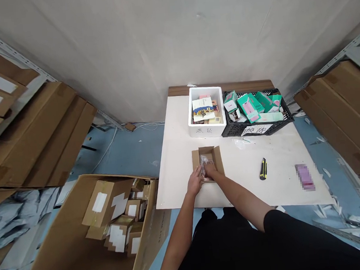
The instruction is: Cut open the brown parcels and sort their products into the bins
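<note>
A small open cardboard box [218, 160] stands near the front edge of the table, its flaps folded outward. My left hand [195, 180] grips the box's left side, with its fingertips over the edge. Inside the box is my right hand [210, 169], its fingers closed at a piece of clear plastic wrapping [203, 159]. What lies under the wrapping is mostly hidden by the hands. To the right of the box a yellow and black box cutter [263, 169] lies on the table.
Behind the box stand a white foam bin [207, 130] of books and a black crate [235, 130] of green boxes. A blurred purple item [304, 177] lies at the table's right. Down left, a large carton [154, 203] holds several parcels [99, 201]. Shelves flank both sides.
</note>
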